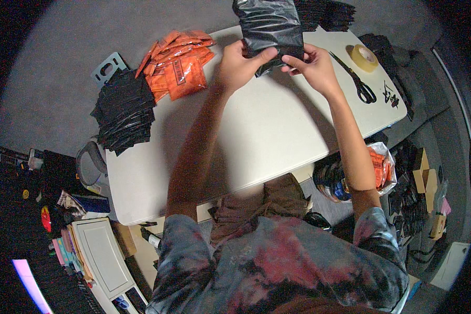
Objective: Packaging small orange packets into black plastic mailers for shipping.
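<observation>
A shiny black plastic bag [272, 31] is held up above the far side of the white table [256, 141]. My left hand [240, 67] grips its lower left corner, thumb laid across the front. At the lower right edge, my right hand [314, 67] pinches the bag between thumb and fingers. The bag's lower edge looks folded or creased between my thumbs. Whatever it contains, if anything, is hidden. Left of my left hand lies a heap of orange plastic packets [186, 73]. Black scissors [358, 83] rest on the table to the right of my right hand.
A stack of flat black bags [124, 112] covers the table's left end, beside a grey-blue plate with a cutout [109, 68]. More black bags [329, 15] lie at the far edge. A tape roll [365, 57] and small black bits [390, 97] sit right. Below stands a bag with orange packets [380, 170].
</observation>
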The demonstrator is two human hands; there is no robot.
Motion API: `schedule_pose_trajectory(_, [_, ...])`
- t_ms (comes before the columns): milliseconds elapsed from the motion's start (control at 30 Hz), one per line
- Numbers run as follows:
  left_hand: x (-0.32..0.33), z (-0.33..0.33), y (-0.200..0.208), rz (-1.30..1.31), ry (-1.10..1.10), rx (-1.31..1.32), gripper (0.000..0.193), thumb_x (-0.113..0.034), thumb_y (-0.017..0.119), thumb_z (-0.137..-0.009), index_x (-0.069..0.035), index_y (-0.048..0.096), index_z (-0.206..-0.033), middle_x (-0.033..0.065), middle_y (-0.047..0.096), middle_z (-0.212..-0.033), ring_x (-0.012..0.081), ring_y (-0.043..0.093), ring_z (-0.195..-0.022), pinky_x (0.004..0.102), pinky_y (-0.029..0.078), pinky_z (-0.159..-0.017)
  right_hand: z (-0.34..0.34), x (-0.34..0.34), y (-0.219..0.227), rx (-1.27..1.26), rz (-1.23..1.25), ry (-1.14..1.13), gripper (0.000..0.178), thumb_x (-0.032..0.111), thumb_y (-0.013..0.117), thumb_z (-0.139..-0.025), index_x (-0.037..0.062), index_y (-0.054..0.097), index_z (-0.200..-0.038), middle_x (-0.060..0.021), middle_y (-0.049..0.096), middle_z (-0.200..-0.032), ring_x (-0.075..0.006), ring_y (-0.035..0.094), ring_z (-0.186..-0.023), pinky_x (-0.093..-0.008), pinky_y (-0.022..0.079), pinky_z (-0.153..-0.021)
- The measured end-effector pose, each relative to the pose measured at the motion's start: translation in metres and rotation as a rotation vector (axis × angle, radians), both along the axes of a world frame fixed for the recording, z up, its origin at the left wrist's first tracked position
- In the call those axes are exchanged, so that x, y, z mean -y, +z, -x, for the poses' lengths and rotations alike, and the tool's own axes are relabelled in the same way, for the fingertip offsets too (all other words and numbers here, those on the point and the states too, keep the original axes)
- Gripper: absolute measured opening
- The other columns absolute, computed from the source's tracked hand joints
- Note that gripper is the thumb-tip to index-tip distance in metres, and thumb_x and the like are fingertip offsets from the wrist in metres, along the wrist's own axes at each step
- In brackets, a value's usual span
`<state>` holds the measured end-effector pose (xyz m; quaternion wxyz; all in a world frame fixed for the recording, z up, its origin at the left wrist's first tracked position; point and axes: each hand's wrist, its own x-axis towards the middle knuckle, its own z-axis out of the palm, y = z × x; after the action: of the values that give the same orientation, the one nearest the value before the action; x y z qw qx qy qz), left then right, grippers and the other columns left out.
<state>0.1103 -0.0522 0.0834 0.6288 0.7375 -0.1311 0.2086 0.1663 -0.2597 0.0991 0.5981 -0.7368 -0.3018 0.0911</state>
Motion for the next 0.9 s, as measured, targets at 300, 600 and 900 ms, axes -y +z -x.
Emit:
schedule_pose_trajectory(300, [0.014, -0.003, -0.001, 0.181, -0.122, 0.078, 0.026, -0.015, 0.076, -0.09, 0.002, 0.068, -0.109, 0.0065, 0.074, -0.1, 0.0123, 0.067, -0.09, 0.0294, 0.054, -0.082, -0.009, -0.005, -0.01, 0.146, -0.198, -0.168, 0.039, 0.022, 0.078, -0.089, -0.0021, 0.066, -0.117, -0.0027, 0.074, -0.089, -0.0071, 0.066, -0.081, -0.0248, 0.052, -0.075])
schedule_pose_trajectory(600, [-0.006, -0.009, 0.0, 0.122, 0.011, 0.04, 0.027, -0.002, 0.073, -0.088, 0.004, 0.065, -0.113, 0.0096, 0.073, -0.104, 0.0134, 0.069, -0.092, 0.0285, 0.056, -0.084, -0.012, -0.014, -0.018, 0.218, -0.24, -0.18, 0.039, 0.017, 0.083, -0.082, -0.002, 0.066, -0.112, -0.0022, 0.072, -0.089, -0.008, 0.065, -0.083, -0.0231, 0.052, -0.074])
schedule_pose_trajectory(900, [0.005, -0.005, -0.006, 0.076, -0.103, -0.04, 0.039, 0.002, 0.077, -0.083, 0.008, 0.058, -0.116, 0.0163, 0.072, -0.108, 0.0188, 0.07, -0.097, 0.0318, 0.058, -0.087, -0.044, 0.006, 0.032, 0.097, -0.178, -0.118, 0.043, 0.033, 0.079, -0.086, 0.0, 0.068, -0.113, -0.0054, 0.071, -0.101, -0.0116, 0.065, -0.095, -0.0275, 0.049, -0.087])
